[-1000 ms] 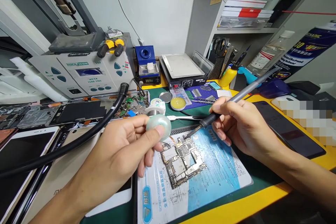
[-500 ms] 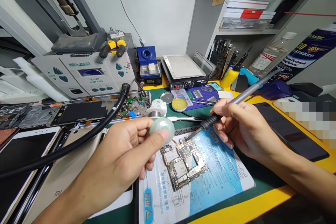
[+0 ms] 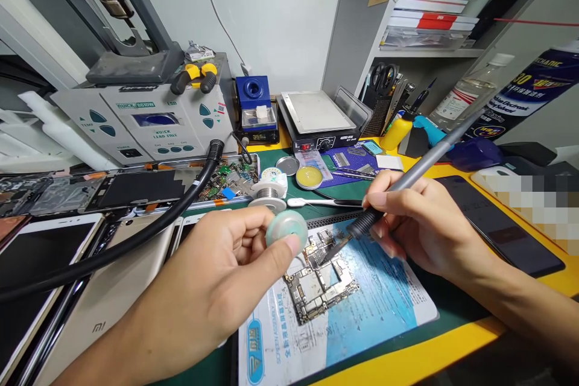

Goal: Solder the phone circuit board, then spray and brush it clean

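Note:
My left hand point(image 3: 235, 277) pinches a round, pale green spool of desoldering wick point(image 3: 286, 233) between thumb and fingers, just over the board's upper left. My right hand point(image 3: 407, 217) is closed around the grip of a soldering iron point(image 3: 418, 170). Its dark tip slants down to the chip area of a phone logic board point(image 3: 312, 289); whether it touches, I cannot tell. The braid's end shows only faintly by the tip. Under the board lies a blue and white printed sheet point(image 3: 371, 332).
Behind my hands stand a solder spool point(image 3: 268, 194), a flux tin point(image 3: 309, 177), a brush point(image 3: 323, 202) and a heating plate point(image 3: 319, 113). A thick black hose point(image 3: 154, 241) crosses the left side from the rework station point(image 3: 154, 123). Phones point(image 3: 511, 217) lie on both sides.
The iron's tip has moved from the board's top edge down and left to its chip area. My left hand has shifted slightly right with the spool of wick.

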Available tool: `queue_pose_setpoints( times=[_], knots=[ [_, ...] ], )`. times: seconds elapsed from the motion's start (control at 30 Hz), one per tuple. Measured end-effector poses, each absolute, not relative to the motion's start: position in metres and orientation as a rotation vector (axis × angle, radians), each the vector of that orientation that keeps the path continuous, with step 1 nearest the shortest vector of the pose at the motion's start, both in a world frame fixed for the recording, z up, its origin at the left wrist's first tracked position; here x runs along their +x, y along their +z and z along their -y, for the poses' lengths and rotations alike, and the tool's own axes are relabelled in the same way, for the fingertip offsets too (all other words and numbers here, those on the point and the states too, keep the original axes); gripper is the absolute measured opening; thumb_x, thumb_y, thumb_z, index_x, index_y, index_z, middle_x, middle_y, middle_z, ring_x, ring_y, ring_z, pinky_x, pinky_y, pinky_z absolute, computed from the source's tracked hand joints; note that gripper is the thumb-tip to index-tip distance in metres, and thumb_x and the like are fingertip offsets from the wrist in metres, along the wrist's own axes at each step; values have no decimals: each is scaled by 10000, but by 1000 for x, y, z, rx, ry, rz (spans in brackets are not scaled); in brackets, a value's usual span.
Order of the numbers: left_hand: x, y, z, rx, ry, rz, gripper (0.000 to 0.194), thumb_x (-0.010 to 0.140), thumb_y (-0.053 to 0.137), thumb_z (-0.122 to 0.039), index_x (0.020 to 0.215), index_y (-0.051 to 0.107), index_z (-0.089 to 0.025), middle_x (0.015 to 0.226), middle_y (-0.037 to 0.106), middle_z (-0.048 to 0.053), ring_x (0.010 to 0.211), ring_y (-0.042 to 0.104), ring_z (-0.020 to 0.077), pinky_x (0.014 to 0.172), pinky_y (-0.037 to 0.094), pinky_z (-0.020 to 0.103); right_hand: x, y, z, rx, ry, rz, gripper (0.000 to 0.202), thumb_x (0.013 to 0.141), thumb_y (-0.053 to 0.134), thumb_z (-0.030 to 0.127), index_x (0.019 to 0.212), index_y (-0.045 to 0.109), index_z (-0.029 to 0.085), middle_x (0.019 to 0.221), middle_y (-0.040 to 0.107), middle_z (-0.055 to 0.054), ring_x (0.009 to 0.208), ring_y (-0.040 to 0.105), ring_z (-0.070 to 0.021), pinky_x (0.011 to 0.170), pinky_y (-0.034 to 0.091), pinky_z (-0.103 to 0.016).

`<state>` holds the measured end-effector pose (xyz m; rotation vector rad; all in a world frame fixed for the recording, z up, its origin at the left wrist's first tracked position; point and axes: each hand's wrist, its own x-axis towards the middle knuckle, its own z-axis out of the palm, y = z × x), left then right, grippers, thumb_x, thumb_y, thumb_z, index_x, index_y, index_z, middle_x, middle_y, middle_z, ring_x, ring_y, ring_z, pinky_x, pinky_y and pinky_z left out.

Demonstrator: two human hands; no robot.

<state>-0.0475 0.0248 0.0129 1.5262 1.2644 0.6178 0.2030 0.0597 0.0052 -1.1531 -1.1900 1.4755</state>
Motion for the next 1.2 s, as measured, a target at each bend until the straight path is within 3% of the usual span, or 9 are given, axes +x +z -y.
queue_pose_setpoints(
  times=[0.37,1.2],
  knots=[
    [-41,13,-19,1575,641,-1248,449,972,576,-469,644,410,-210,594,350,-64,511,344,83,420,277,188,205,1,-50,-1121,1434,1356,187,844,769,292,702,680,207,546,579,29,358,545,-120,341,393,-206],
    [-41,11,-19,1798,652,-1358,450,964,557,-451,611,403,-218,523,416,-63,455,391,78,383,291,194,205,0,-48,-1116,1424,1394,187,867,749,292,711,679,215,543,590,26,373,543,-125,350,377,-213]
  ],
)
